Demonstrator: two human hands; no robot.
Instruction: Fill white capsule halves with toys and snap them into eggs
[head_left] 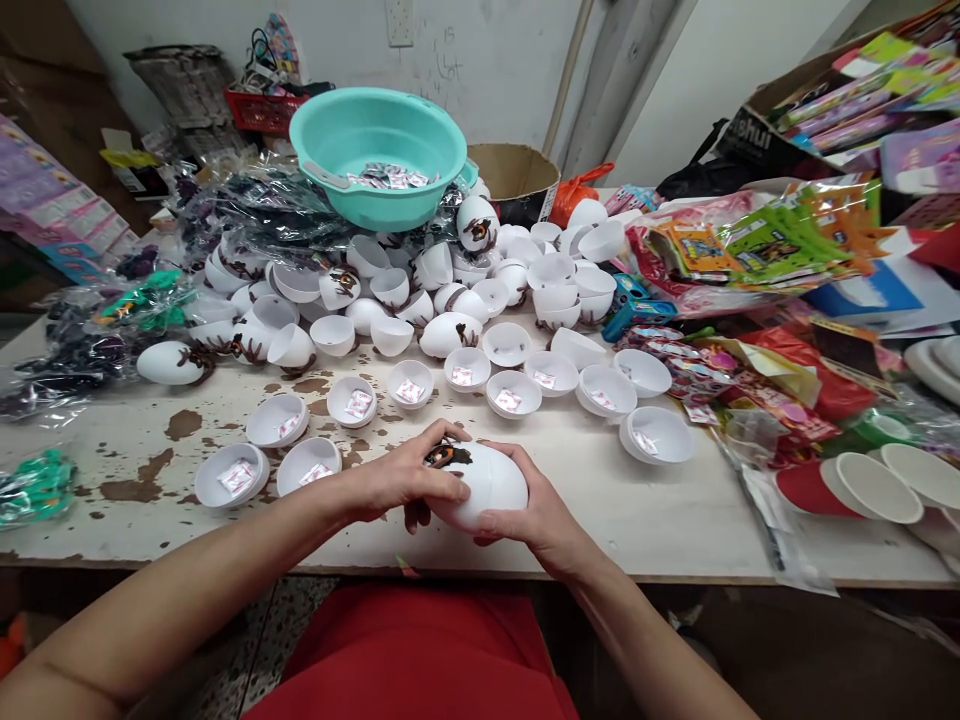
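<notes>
A white plastic egg with a dark printed picture on its left end is between my hands near the table's front edge. My left hand wraps the printed half, and my right hand grips the plain half; a seam shows between them. Beyond it stand several white half shells, among them one at the left and one at the right, each with small white-and-pink packets inside. Farther back lies a heap of egg halves and closed eggs, some with the same dark print.
A turquoise basin with small packets stands at the back beside a cardboard box. Colourful snack packs crowd the right side, with paper cups in front. Plastic-wrapped dark items and green bagged pieces lie left.
</notes>
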